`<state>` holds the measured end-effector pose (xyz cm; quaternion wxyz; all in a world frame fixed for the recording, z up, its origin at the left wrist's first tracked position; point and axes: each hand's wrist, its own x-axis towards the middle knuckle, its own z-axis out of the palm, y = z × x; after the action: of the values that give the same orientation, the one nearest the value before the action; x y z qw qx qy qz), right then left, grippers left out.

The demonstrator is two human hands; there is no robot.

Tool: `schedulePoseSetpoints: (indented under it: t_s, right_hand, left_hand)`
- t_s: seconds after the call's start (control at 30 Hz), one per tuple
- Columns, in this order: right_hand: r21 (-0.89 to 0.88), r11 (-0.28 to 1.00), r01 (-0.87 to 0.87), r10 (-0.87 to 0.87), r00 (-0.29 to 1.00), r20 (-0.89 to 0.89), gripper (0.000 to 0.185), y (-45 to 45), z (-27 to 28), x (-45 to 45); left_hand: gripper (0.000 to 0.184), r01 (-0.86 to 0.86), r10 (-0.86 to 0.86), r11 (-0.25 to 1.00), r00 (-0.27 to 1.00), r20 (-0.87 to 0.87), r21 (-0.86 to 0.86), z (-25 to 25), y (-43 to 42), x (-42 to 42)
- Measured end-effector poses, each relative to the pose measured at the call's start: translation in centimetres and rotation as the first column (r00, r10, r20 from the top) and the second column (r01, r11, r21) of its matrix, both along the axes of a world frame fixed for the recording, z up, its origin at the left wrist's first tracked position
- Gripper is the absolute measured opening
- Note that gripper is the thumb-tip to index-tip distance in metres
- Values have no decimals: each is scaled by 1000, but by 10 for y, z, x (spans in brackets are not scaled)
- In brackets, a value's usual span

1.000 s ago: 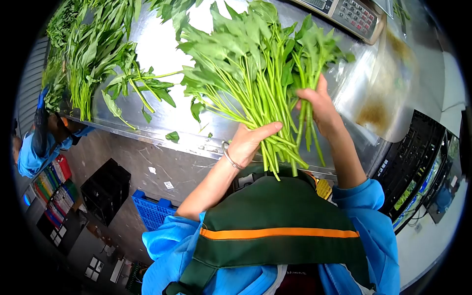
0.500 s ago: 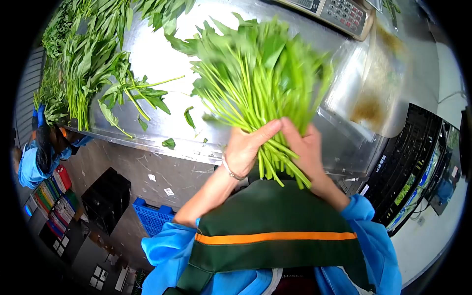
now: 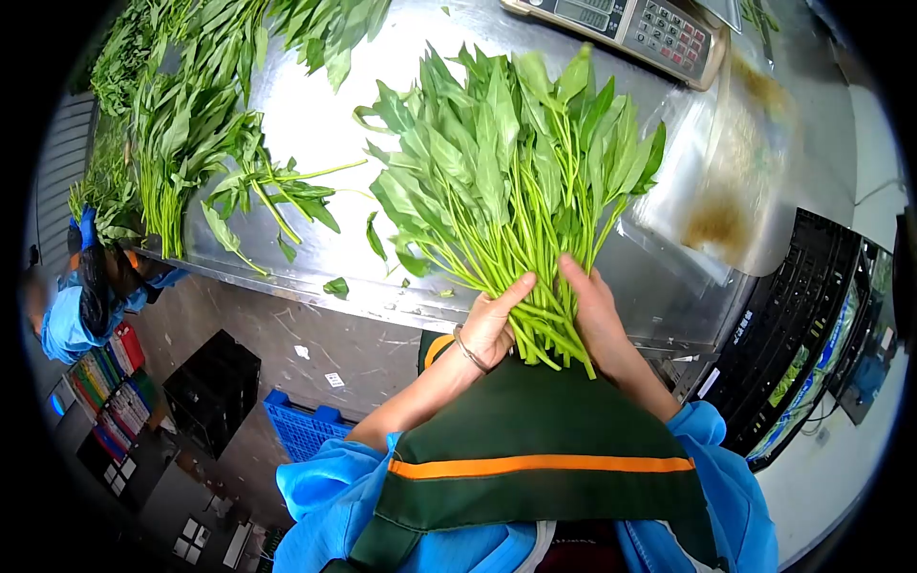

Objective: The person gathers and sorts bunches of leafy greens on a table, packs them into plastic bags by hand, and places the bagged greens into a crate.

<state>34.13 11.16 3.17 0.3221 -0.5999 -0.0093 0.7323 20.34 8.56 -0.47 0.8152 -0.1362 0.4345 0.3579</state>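
A large bunch of water spinach [image 3: 516, 205] leans over the metal table's front edge, its leaves fanned out away from me and its cut stem ends close to my apron. My left hand [image 3: 485, 329], with a bracelet at the wrist, grips the stems from the left, the thumb lying across them. On the right side, my right hand [image 3: 597, 310] is closed about the lower stems, thumb pointing up; its fingers are partly hidden. Loose leaf scraps [image 3: 336, 287] and a few stray sprigs [image 3: 282, 191] lie on the table left of the bunch.
More greens [image 3: 177, 124] are piled at the left. A digital scale [image 3: 659, 33] stands at the back right, near clear plastic bags [image 3: 712, 181]. A keyboard [image 3: 788, 296] is at the right. Another person's blue-gloved hand [image 3: 88, 227] is at the far left.
The bunch has come slightly down toward me, and its leaves have spread and stopped blurring. My hands have moved lower, with the thumbs farther apart.
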Motion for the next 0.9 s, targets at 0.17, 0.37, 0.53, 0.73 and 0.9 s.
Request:
schedulePoseSetpoints:
  t_s: [0.17,0.37,0.53,0.73,0.9]
  right_hand:
    - [223,944,-243,210,964,164,51,-12,-11,-1]
    - [104,988,-117,113,992,47,63,-6,-3,-2]
    - [257,932,-256,246,967,70,82,-15,-13,2]
    - [240,910,-338,331,941,71,90,-11,-8,8]
    - [320,892,-320,290,947,138,94,-9,-5,0]
  left_hand:
    - [36,46,-40,996,996,-81,72,0,-1,0]
    - [39,-34,36,999,992,-123,22,2,1,3]
    - [39,-141,141,990,986,-90,9,16,13,1]
    - [41,22,15,985,978,-210,171,6,4,4]
    - [41,-35,66,988,976,-208,149,6,4,5]
